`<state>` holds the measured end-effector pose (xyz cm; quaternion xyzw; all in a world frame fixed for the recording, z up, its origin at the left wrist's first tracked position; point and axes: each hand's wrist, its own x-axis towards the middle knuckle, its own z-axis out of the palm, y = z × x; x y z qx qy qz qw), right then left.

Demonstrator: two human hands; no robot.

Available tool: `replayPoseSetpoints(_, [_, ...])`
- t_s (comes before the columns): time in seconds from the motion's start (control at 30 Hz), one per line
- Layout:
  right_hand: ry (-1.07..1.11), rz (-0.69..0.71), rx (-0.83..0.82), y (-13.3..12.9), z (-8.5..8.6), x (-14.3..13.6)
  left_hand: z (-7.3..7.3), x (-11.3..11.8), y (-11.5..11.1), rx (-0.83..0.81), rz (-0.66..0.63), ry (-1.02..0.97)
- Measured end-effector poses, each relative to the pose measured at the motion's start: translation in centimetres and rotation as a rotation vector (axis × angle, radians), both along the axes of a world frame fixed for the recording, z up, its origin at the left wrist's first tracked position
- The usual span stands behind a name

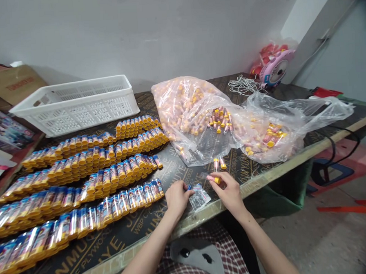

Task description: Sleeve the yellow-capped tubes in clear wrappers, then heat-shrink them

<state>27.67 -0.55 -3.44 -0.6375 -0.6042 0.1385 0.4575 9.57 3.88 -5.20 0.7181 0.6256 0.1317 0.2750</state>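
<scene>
My right hand (228,192) pinches a small pink tube with a yellow cap (214,179) between thumb and fingers. My left hand (177,197) is closed at the fingertips on a small blue-edged piece, seemingly a printed plastic sleeve (189,187); the fingers partly hide it. Between the hands, a small pile of clear printed sleeves (200,198) lies near the table edge. Just beyond my right hand, two loose yellow-capped tubes (216,164) are on the table. Past them an open clear plastic bag (199,150) spills similar tubes.
Rows of stacked blue-and-yellow tubes (114,173) cover the table's left side. A white plastic basket (89,109) stands behind them. A second clear bag (281,148) of tubes lies to the right. A pink fan (276,70) and a coiled white cable (244,84) are at the back right.
</scene>
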Motion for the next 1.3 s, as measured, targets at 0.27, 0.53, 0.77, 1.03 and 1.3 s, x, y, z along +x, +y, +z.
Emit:
replayPoseSetpoints(0.27, [0.259, -0.047, 0.015, -3.2, 0.1, -0.4, -0.6, 0.2, 0.1, -0.033, 0.143, -0.517])
replayPoseSetpoints(0.53, [0.406, -0.058, 0.031, -4.6, 0.0, -0.9, 1.9, 0.1, -0.9, -0.518, 0.383, -1.189])
replayPoseSetpoints(0.77, [0.419, -0.064, 0.081, -5.2, 1.2, -2.1, 3.2, -0.5, -1.3, -0.594, 0.471, -1.309])
replayPoseSetpoints(1.03, [0.247, -0.054, 0.116, -6.1, 2.5, -3.0, 3.3, -0.9, -1.7, -0.487, 0.455, -1.236])
replayPoseSetpoints(1.3, [0.171, -0.037, 0.155, -6.1, 2.4, -3.3, 2.8, -0.9, -2.0, -0.413, 0.392, -1.197])
